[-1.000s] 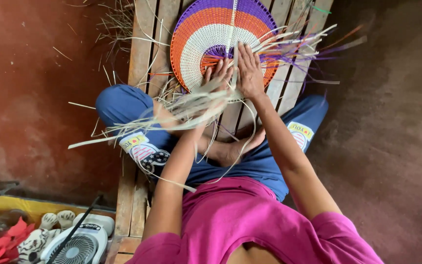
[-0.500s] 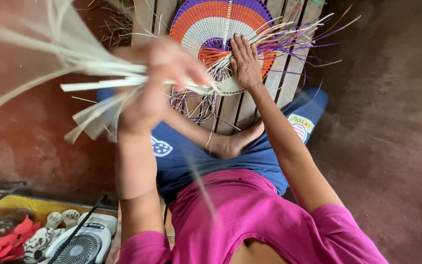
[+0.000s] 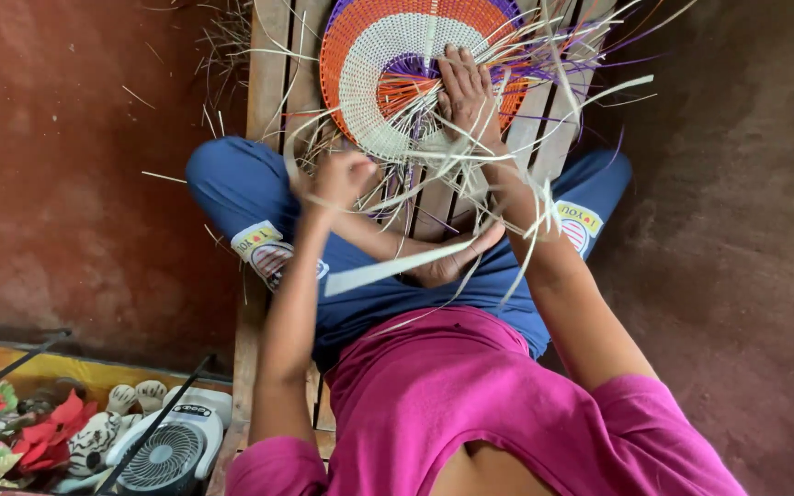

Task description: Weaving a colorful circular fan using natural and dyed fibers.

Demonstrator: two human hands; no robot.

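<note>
Both hands were on the weaving. My right hand [image 3: 464,92] lay flat, fingers spread, pressed on the lower edge of the round woven mat [image 3: 388,69], pinning it to the slatted wooden bench [image 3: 273,83]. My left hand [image 3: 337,179] was closed in a fist around a bundle of pale straw strips [image 3: 406,266], just below and to the left of the mat's rim.

Key relation: the mat lay directly ahead of me, beyond my crossed legs, flat on the slats. The right hand was on it; the left was just off its edge, so the right was nearer. The strips ran from the unfinished rim near the right hand, through the left fist and out toward my lap, one broad flat strip trailing across my knees. Their long axis thus ran roughly from upper right to lower left, slanting across the slats.

Appearance of the mat: concentric bands, an orange ring outside, a white band within, then a small purple and orange core. Only part of it was in view; the top was cut off. The edge under my right hand was unfinished, with many loose ends in pale straw, purple and orange fanning out to the right.

A small white fan [image 3: 163,455] sat on the floor to my lower left.
</note>
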